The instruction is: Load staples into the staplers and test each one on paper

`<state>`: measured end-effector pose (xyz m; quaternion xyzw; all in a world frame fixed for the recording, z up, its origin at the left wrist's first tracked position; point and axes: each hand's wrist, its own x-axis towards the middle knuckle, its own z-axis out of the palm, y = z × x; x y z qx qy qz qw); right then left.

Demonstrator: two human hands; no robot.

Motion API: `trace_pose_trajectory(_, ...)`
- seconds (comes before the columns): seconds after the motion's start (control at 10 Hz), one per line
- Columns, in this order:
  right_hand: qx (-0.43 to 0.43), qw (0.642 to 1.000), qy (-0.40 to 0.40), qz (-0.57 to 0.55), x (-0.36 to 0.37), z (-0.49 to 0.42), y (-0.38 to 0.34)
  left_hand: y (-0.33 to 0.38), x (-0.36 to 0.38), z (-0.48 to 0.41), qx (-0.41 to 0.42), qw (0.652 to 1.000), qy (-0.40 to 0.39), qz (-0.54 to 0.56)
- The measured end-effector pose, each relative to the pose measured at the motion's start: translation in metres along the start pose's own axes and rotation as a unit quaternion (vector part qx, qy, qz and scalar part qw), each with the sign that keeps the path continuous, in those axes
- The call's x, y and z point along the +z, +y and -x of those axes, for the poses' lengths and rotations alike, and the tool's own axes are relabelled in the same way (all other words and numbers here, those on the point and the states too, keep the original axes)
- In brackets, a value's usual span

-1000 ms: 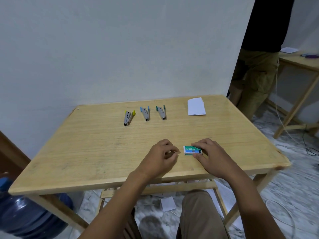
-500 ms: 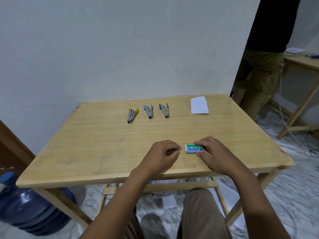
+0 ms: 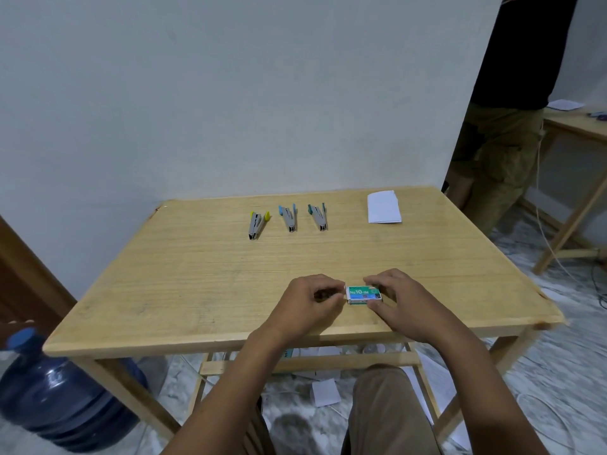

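Note:
A small green staple box [image 3: 364,294] lies near the front edge of the wooden table [image 3: 197,277]. My right hand [image 3: 399,302] grips its right end with thumb and fingers. My left hand [image 3: 307,302] is curled at the box's left end, fingertips touching it. At the back stand three grey staplers in a row: one with yellow tips [image 3: 257,224], one with light blue tips [image 3: 289,218], one with teal tips [image 3: 318,217]. A folded white paper [image 3: 383,207] lies to their right.
A person in a black top stands at the back right [image 3: 505,133] beside another wooden table [image 3: 578,126]. A blue water bottle [image 3: 62,392] sits on the floor at the left. Paper scraps [image 3: 325,392] and cables lie on the floor.
My left hand's fingertips have closed in on the box's left end. The camera view shifted a little; the box stays where it was.

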<state>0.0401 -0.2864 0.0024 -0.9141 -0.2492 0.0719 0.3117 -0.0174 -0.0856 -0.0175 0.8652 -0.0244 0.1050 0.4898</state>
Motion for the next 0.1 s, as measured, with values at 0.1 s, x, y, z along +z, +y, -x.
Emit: trace_pose_trajectory(0.1, 0.004, 1.0, 0.016, -0.022, -0.0048, -0.0023, -0.006, 0.0053, -0.0057, -0.0018, -0.031, 0.998, -0.004, 0.048)
